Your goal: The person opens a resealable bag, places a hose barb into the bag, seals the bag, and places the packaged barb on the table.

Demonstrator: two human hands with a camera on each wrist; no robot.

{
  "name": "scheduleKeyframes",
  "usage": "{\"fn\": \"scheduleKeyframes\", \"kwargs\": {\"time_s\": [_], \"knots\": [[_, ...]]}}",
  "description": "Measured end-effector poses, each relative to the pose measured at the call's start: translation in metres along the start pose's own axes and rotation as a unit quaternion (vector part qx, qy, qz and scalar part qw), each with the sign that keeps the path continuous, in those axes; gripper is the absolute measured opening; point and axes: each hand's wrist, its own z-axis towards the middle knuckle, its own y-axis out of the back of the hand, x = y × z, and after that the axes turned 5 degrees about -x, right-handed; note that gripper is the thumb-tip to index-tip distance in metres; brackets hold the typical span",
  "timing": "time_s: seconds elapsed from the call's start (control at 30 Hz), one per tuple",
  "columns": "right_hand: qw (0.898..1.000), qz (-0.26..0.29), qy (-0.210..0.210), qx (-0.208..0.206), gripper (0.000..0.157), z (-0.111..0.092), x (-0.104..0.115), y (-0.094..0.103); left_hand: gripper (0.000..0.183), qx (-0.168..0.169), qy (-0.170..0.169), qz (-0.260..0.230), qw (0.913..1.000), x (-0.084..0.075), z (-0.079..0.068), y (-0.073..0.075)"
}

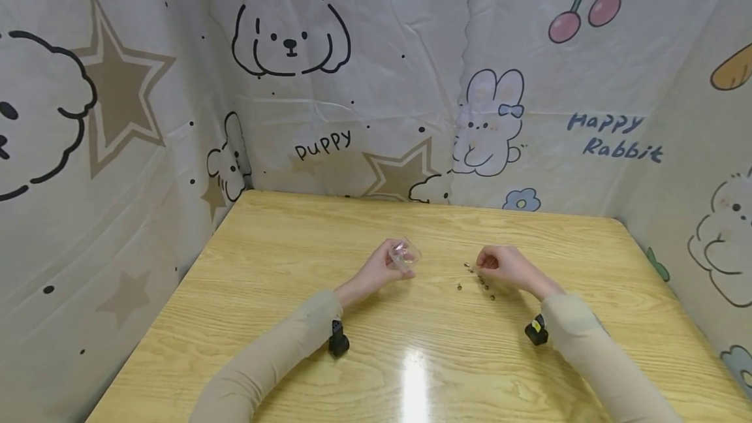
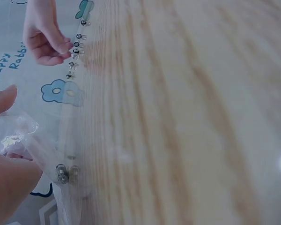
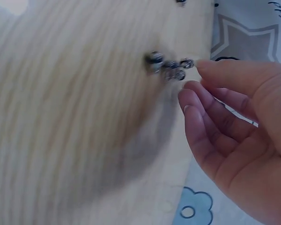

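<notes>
My left hand (image 1: 384, 261) grips a small clear plastic container (image 1: 407, 254), held above the table and tilted. Through its wall, in the left wrist view, a small shiny metal piece (image 2: 62, 173) shows. My right hand (image 1: 506, 265) is low over the table at a loose group of small metal pieces (image 1: 482, 281). Its fingers are bent, and the thumb tip (image 3: 202, 66) appears right beside a ring-like metal piece (image 3: 187, 63) in the right wrist view. Whether anything is pinched there cannot be made out, as the index fingertip is hidden.
The light wood table (image 1: 294, 227) carries the pieces right of its middle; one piece (image 1: 459, 287) lies a little apart on the left. A printed cloth (image 1: 376, 83) hangs behind the table and along both sides. Each wrist wears a black camera (image 1: 338, 339).
</notes>
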Motion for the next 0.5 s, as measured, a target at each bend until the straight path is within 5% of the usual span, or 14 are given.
{"fn": "scheduleKeyframes", "kwargs": {"time_s": [0.5], "knots": [[1.0,0.007,-0.028,0.011,0.006,-0.001,-0.013,-0.008,0.056,0.001,-0.006,-0.004,1.0,0.003,0.0,0.001]]}}
